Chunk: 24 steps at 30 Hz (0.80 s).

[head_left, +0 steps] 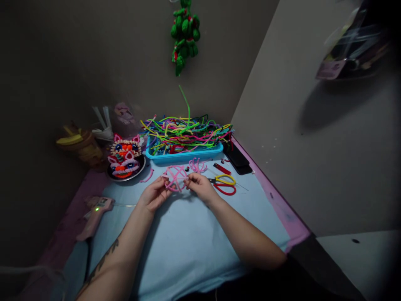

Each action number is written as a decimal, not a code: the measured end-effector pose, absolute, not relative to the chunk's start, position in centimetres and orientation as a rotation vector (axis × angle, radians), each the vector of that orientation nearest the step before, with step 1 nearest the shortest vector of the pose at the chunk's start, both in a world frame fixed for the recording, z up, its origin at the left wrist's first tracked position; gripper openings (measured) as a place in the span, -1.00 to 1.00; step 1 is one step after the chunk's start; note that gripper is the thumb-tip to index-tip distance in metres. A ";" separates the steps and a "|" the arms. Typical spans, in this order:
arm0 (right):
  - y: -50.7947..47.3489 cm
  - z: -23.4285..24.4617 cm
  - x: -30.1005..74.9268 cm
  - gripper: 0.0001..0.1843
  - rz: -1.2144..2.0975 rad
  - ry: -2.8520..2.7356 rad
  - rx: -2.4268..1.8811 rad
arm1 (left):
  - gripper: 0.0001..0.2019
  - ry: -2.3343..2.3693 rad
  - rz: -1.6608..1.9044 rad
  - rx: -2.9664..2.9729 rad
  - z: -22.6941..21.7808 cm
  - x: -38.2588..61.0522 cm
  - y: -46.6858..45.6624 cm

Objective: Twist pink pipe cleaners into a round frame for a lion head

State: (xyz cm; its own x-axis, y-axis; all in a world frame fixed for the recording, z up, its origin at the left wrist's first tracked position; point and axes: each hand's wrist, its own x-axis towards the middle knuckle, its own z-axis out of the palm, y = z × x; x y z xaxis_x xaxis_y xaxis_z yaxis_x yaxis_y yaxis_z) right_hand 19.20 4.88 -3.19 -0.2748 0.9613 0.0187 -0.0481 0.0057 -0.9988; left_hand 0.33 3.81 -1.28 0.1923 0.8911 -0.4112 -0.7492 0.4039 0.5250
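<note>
Between my two hands, a round openwork frame of pink pipe cleaners is held up over the blue cloth. My left hand has its fingers closed on the frame's left side. On the opposite side, my right hand pinches the edge with thumb and fingertips. Just behind the frame lies a loose bunch of curled pink pipe cleaners. Scissors with one yellow and one red handle rest to the right of my right hand, beside a red lighter-like stick.
A blue tray heaped with colourful pipe cleaners stands at the back. Left of it, a bowl carries fuzzy lion-like heads. A pink glue gun with a lit green light lies at left. A black phone is at right.
</note>
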 end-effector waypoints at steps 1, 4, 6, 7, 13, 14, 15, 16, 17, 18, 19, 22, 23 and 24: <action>4.9 -3.2 19.2 -0.68 1.455 -1.340 -1.018 | -0.81 0.738 1.164 0.236 -1.3 0.4 3.8; 4.9 -3.4 19.2 -0.69 1.472 -1.284 -1.003 | -0.81 0.718 1.162 0.271 -1.3 0.3 3.7; 5.0 -3.6 19.2 -0.72 1.457 -1.307 -0.994 | -0.82 0.710 1.174 0.304 -1.2 0.1 3.7; 5.1 -3.7 19.3 -0.74 1.441 -1.327 -0.991 | -0.83 0.710 1.185 0.326 -1.1 0.0 3.7; 4.9 -2.9 19.9 -0.84 0.910 -1.260 -1.106 | -0.74 0.952 1.350 0.660 0.0 0.2 3.5; 4.5 -2.5 19.9 -0.87 0.774 -1.261 -1.117 | -0.71 1.028 1.384 0.756 0.1 0.4 3.4; 4.1 -2.0 20.0 -0.88 0.648 -1.298 -1.113 | -0.70 1.096 1.406 0.861 0.2 0.7 3.2; 3.7 -1.6 20.0 -0.90 0.538 -1.379 -1.098 | -0.69 1.151 1.417 0.971 0.2 1.0 2.9; 3.2 -1.2 19.9 -0.90 0.445 -1.477 -1.080 | -0.70 1.191 1.410 1.082 0.2 1.3 2.7; 2.8 -0.9 19.7 -0.91 0.373 -1.569 -1.071 | -0.71 1.221 1.395 1.185 0.3 1.6 2.4; 2.5 -0.7 19.5 -0.91 0.321 -1.648 -1.070 | -0.72 1.245 1.377 1.274 0.4 1.9 2.1; 2.0 -0.6 18.9 -0.91 0.253 -1.785 -1.096 | -0.73 1.286 1.362 1.415 0.7 2.4 1.5; 1.9 -0.7 18.8 -0.92 0.246 -1.807 -1.102 | -0.73 1.284 1.369 1.417 0.9 2.4 1.3; 1.9 -0.7 18.7 -0.94 0.243 -1.820 -1.107 | -0.72 1.275 1.378 1.407 1.0 2.5 1.2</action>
